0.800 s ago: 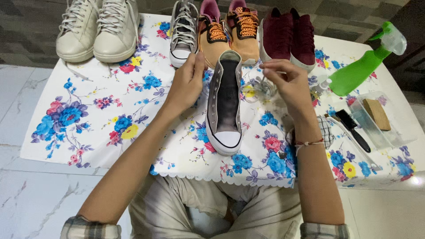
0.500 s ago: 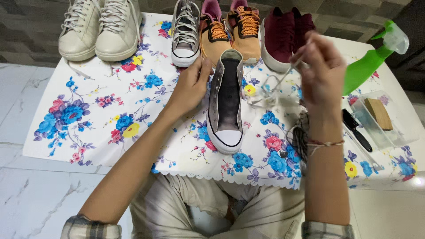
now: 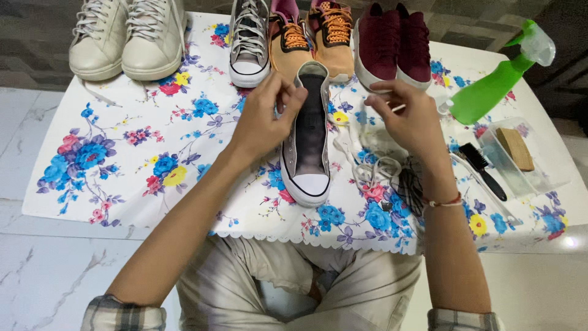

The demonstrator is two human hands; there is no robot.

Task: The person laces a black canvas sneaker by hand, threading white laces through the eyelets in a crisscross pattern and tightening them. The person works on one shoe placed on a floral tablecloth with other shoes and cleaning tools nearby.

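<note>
**Unlaced grey sneaker on floral cloth, both hands at its collar end**

Change noted first: half a second back my right hand (image 3: 409, 116) was raised high over the maroon shoes with the lace drawn up; it now sits lower, just right of the sneaker's heel end. My left hand (image 3: 267, 113) has stayed against the sneaker's left side.

Largest item is the table cloth (image 3: 122, 153), white with blue, red and yellow flowers and a scalloped front edge. On its far edge stand a cream leather pair (image 3: 125, 37), one laced grey sneaker (image 3: 248, 40), a tan pair with orange laces (image 3: 312, 34) and a maroon suede-like pair (image 3: 392, 43).

The grey canvas sneaker (image 3: 306, 141) lies mid-cloth, white rubber toe cap toward me, lace removed, tongue dark and exposed. My left fingers pinch its collar rim, closed on it. My right fingers are pinched on a white lace (image 3: 373, 165), which trails in loose coils beside the shoe.

At right: a green spray bottle (image 3: 490, 92), a clear tray (image 3: 539, 178) holding a brown block, a black brush (image 3: 484, 168).
</note>
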